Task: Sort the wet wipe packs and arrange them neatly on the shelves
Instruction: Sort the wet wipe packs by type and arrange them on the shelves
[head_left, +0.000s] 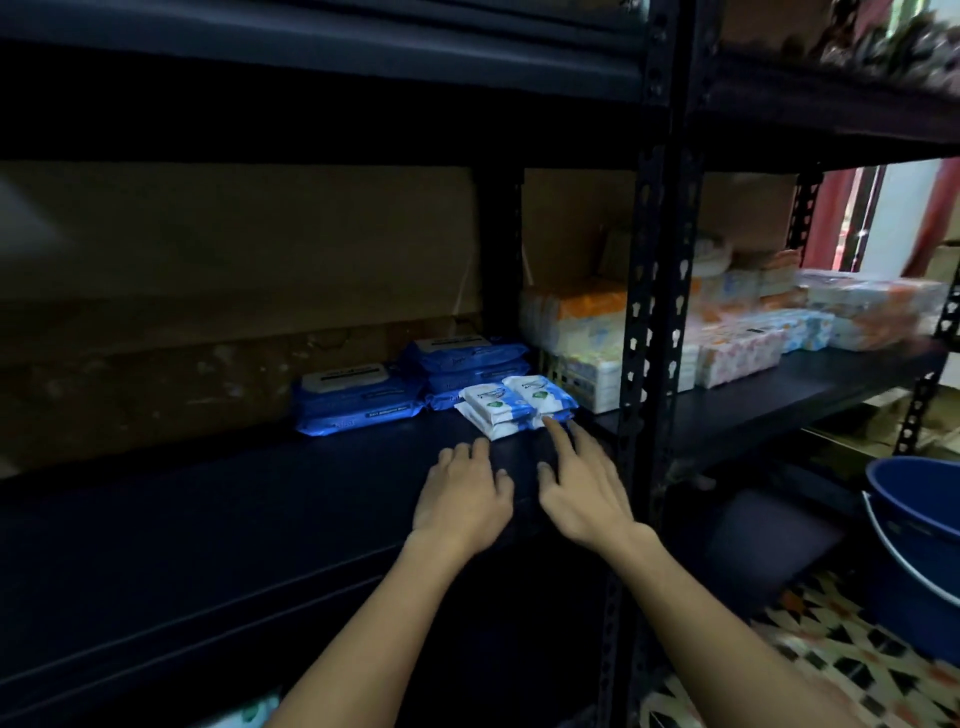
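Black metal shelf (208, 509) carries blue wet wipe packs (358, 397) stacked at the back, with small white wipe packs (511, 408) just in front. Both hands hold nothing: left hand (462, 499) loosely curled, right hand (587, 488) spread, its forefinger touching the white packs.

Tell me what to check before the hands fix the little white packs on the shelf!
1. Both hands free: ok. The left hand and the right hand hold nothing.
2. Hands near the packs: ok. A right fingertip reaches the edge of the white packs; real contact cannot tell.
3. White packs lined up: not ok. They sit at a slant to the shelf edge.
4. Blue packs stacked flat: ok, in two piles behind the white ones.
5. Room to slide: ok. Bare shelf lies to the left.
6. Same kind together: ok, white with white and blue with blue.
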